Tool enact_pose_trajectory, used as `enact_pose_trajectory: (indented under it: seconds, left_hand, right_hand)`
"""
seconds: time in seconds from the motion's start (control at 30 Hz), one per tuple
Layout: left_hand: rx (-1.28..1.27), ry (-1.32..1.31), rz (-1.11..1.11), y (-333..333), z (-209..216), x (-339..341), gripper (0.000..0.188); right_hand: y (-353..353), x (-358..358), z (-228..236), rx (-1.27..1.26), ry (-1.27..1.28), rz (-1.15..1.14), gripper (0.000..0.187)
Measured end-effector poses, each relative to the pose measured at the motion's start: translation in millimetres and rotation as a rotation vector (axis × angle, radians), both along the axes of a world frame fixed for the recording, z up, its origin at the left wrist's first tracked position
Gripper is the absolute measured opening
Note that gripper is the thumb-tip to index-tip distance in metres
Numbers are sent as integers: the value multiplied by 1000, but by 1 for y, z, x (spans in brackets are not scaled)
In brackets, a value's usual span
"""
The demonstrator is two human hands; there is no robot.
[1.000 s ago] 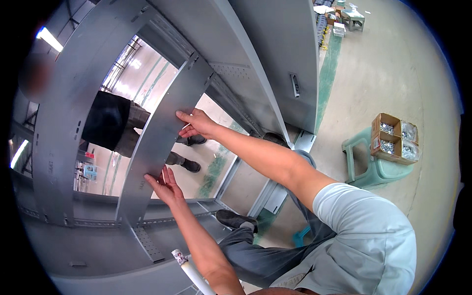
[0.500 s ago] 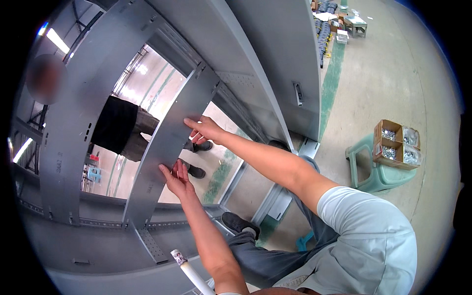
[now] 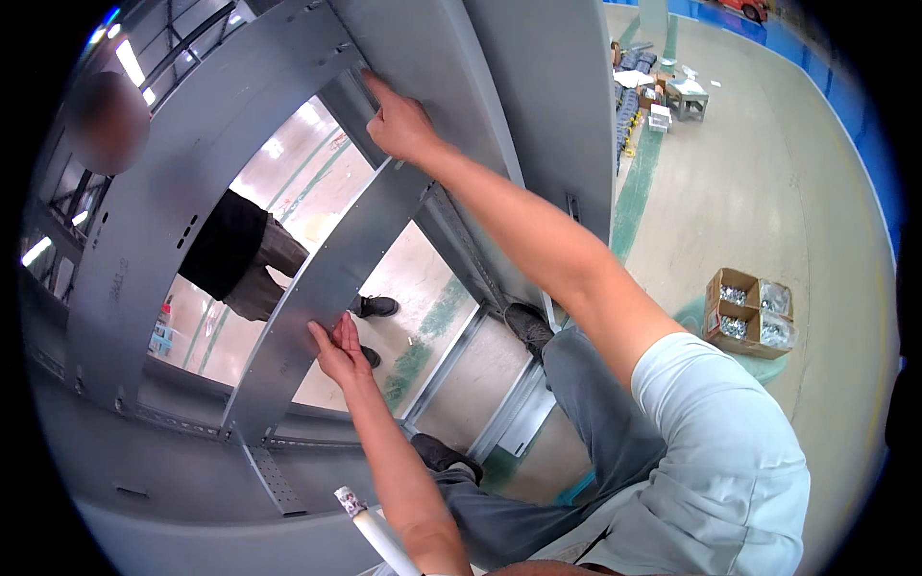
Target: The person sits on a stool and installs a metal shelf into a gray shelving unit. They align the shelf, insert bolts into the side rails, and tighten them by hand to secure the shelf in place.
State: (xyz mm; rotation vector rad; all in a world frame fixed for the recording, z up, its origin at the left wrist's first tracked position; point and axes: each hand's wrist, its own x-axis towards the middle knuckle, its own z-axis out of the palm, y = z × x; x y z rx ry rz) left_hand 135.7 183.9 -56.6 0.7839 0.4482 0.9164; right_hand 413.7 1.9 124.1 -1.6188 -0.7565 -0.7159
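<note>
A grey sheet-metal crosspiece slants across the opening of a large grey metal cabinet frame. My left hand grips the crosspiece's right edge low down, thumb on its face and fingers curled at the edge. Higher up, my right hand holds nothing. Its index finger stretches up to the slotted inner post beside the cabinet's side panel, while the other fingers are bent. Below the crosspiece's lower end sticks out a perforated bracket.
Another person in dark clothes stands beyond the frame. A cigarette juts in at the bottom. On the right, a divided cardboard box of small metal parts sits on a green stool. Metal rails cross the floor between my feet.
My right hand has left the crosspiece's edge and moved up to the inner post, index finger extended. The left hand keeps its hold. The view has shifted slightly.
</note>
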Motion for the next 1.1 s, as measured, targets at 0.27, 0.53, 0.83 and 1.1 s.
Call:
enact_pose_trajectory:
  seconds: [0.27,0.53,0.83,1.1]
  left_hand:
    - [-52,-33,40,4,1,-1,61]
    - [-30,-24,62,4,3,-3,58]
    - [-66,-13,63,4,4,-2,56]
    - [-32,-15,43,6,1,-2,61]
  right_hand:
    - [-11,22,-2,29,102,92,79]
    - [-19,7,-13,-12,173,267,78]
    - [-15,-2,-32,32,279,317,73]
    - [-12,-10,-55,-62,380,406,72]
